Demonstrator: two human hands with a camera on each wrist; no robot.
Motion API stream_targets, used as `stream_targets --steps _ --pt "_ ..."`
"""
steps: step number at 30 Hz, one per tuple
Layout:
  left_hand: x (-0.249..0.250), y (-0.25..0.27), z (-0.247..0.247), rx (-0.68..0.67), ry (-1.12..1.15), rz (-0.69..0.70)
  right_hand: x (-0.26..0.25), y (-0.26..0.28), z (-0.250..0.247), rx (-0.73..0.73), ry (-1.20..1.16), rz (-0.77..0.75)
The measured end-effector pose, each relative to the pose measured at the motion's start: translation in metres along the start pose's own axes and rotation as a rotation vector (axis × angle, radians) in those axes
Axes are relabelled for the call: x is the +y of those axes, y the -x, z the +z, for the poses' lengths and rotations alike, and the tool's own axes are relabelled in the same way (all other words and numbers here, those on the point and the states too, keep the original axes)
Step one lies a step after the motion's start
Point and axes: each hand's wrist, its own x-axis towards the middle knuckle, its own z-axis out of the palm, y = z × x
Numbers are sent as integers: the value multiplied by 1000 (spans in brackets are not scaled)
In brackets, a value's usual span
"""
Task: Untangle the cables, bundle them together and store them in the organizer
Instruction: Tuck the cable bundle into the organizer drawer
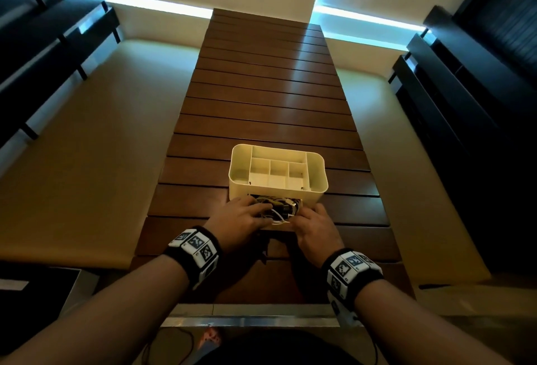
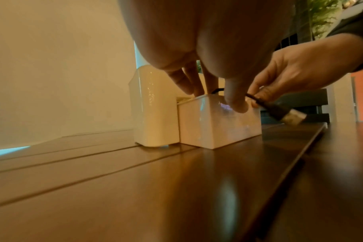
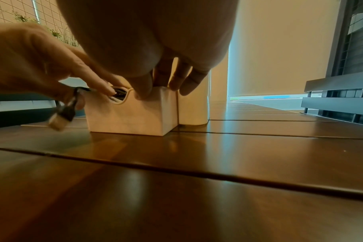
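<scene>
A cream organizer with several open compartments stands on the slatted wooden table. Its drawer is pulled out toward me and holds a tangle of black and white cables. My left hand reaches into the drawer and pinches a black cable. That cable's USB plug dangles in front of the drawer, and it shows blurred in the right wrist view. My right hand grips the drawer's right end, thumb on the front wall and fingers over the rim.
Cream benches run along both long sides of the table, with dark railings beyond them. A metal strip edges the table's near end. The organizer's body stands directly behind the drawer.
</scene>
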Motion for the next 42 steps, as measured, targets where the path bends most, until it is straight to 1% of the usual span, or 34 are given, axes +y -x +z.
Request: stream_targets --steps 1,3,6,10,11,13,16,19,22,24,26,28,29,30,31,32,33,34,35,36,38,42 --pt "-1 -3 -3 10 26 -10 0 -1 0 -8 0 2" --pt "-2 -9 -12 -9 110 -76 -1 -2 -1 -43 2 11" --pt "0 -18 -15 -102 182 -180 -3 -2 -5 -94 7 25" --pt "7 -32 -10 -120 139 -304 -9 0 -14 -29 -105 70" --pt "9 -35 -11 -122 118 -318 -10 1 -16 -7 -134 60" --pt "13 -40 -13 -126 63 -330 -14 1 -21 32 -155 -5" --pt "14 -44 -12 -145 8 -345 -22 -1 -19 33 -92 -110" --pt "16 -45 -10 -165 0 -360 -23 -7 -7 -38 -34 -104" --pt "15 -43 -10 -172 1 -335 -21 -12 2 -61 -16 -79" --pt "15 -37 -9 -141 44 -310 -20 -14 3 -81 -9 -96" --pt "15 -29 -13 -53 72 -246 -21 -14 4 -96 -8 -110" --pt "12 -24 -22 136 29 -152 -23 -13 3 -104 -10 -99" --pt "10 -25 -29 230 -2 -130 -24 -12 3 -104 -3 -95" --pt "7 -30 -37 276 -29 -147 -25 -12 4 -97 12 -98" --pt "2 -35 -44 241 -48 -201 -25 -11 5 -83 27 -107" --pt "-4 -41 -52 145 -64 -272 -25 -10 6 -68 36 -120" --pt "-11 -46 -56 14 -78 -335 -25 -10 5 -58 41 -133" --pt "-17 -50 -56 -105 -87 -372 -24 -10 5 -47 49 -144" --pt "-22 -50 -54 -196 -90 -389 -24 -11 5 -34 58 -147" --pt "-25 -49 -47 -252 -81 -394 -23 -13 5 -19 65 -146" --pt "-25 -44 -36 -273 -86 -392 -21 -16 9 6 43 -140" --pt "-22 -40 -29 -221 -129 -389 -19 -15 14 12 22 -109"
